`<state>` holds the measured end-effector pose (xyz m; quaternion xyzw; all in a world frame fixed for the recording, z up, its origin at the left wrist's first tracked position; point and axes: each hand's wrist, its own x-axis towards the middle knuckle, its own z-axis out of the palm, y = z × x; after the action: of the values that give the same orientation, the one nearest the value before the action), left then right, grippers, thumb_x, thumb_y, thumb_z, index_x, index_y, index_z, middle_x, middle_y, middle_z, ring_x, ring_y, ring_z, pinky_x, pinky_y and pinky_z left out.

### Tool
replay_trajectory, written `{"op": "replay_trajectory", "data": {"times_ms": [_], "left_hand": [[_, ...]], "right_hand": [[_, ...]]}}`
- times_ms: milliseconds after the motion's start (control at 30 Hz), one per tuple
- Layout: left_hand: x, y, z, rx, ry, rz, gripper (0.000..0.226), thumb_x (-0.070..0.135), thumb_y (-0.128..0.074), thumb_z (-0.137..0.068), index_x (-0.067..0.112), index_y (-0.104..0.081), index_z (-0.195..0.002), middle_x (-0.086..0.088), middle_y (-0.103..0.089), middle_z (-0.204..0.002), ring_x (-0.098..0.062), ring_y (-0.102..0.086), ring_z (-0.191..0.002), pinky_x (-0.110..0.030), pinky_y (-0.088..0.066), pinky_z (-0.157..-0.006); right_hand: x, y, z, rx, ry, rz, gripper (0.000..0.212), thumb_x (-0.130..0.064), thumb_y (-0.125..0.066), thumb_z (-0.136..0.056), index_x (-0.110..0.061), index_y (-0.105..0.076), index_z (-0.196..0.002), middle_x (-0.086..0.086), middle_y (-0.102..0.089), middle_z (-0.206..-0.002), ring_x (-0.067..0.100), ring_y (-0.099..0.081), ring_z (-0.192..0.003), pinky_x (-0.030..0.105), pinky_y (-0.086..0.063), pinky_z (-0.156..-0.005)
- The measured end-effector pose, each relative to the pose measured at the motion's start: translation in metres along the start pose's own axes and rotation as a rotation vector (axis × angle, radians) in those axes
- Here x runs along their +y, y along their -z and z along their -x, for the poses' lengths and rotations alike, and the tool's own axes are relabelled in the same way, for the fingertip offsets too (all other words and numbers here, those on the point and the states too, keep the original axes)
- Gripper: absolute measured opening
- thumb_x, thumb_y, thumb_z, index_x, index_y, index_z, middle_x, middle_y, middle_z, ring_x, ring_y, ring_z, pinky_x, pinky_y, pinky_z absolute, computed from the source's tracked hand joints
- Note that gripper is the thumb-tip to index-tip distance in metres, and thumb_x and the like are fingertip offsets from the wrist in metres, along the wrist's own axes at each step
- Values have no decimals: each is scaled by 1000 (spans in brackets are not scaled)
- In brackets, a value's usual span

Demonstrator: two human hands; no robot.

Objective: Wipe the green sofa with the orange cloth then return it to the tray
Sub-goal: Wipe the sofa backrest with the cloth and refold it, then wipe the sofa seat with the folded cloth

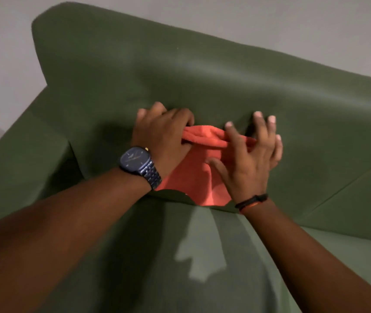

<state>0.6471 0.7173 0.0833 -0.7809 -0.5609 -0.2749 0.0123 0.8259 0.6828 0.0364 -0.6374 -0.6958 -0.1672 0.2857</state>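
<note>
The green sofa (202,71) fills the view, its backrest rising ahead and its seat below my arms. The orange cloth (193,175) lies pressed against the lower backrest, its top edge bunched between my hands. My left hand (164,134), with a dark blue watch on the wrist, grips the cloth's upper left edge. My right hand (250,159) lies on the cloth's right side with fingers spread, the thumb and forefinger pinching the bunched top edge. The tray is out of sight.
The sofa's left armrest (19,154) runs along the left. A grey wall (270,19) stands behind the backrest. A seam between cushions (349,184) slants across the right side.
</note>
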Motion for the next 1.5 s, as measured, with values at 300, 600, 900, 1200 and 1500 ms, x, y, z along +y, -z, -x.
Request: {"op": "replay_trajectory", "data": {"times_ms": [300, 600, 900, 1200, 1500], "left_hand": [[102, 0, 5, -59, -62, 55, 18, 6, -57, -69, 20, -61, -80, -7, -64, -84, -35, -55, -81, -41, -44, -65], [354, -81, 17, -164, -223, 107, 12, 5, -56, -71, 15, -58, -78, -10, -64, -82, -35, -54, -82, -40, -35, -67], [508, -167, 159, -326, -366, 282, 17, 9, -63, -59, 15, -59, -74, -8, -65, -76, -32, -60, -72, -39, -46, -62], [453, -232, 318, -1201, 46, -192, 156, 75, -71, -32, 27, 41, -129, 2, 32, -151, -33, 23, -139, -68, -5, -106], [445, -246, 328, -1181, 63, -221, 149, 83, -59, -31, 31, 41, -128, 8, 56, -128, -28, 49, -122, -75, 6, -99]], "right_hand": [[74, 53, 7, -111, 237, -232, 21, 0, -69, -66, -7, -58, -81, 15, -64, -80, 34, -63, -80, 38, -40, -66], [325, 178, 70, -576, 56, -197, 25, -14, -62, -77, -9, -54, -101, 17, -51, -98, 40, -56, -84, 44, -44, -66], [461, 258, 268, -664, 85, -82, 36, -8, -63, -80, -9, -60, -116, 20, -59, -92, 37, -60, -74, 37, -49, -56], [453, 220, 421, -882, -200, -126, 59, -51, -45, -84, -19, -44, -133, 16, -50, -134, 34, -51, -120, 41, -45, -97], [410, 169, 452, -837, -237, -67, 71, -61, -35, -86, -30, -18, -147, 8, -13, -157, 28, -4, -146, 52, -6, -116]]}}
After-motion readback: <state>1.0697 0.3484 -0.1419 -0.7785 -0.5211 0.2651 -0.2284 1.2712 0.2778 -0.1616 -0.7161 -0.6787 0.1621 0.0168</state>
